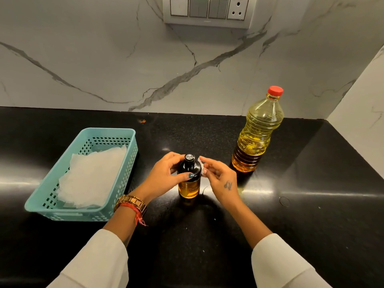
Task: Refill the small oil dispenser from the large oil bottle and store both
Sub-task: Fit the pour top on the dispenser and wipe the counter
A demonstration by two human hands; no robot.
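Two pale sleeves [99, 260] reach in from the near edge of the black desk [311, 183]. The small oil dispenser [189, 179] stands upright at the middle of the desk, dark top above amber oil. The left hand [164, 177] curls around its dark upper part, thumb across the front. The right hand [220, 177] touches the dispenser's right shoulder, fingers pinching a small white scrap [202, 166], perhaps tissue; it is too small to tell. The large oil bottle [258, 132] stands capped in red, back right, near the wall corner. A teal basket [87, 175] holding white sheets sits well apart to the left. Bare desk lies open behind the dispenser and to the front right.
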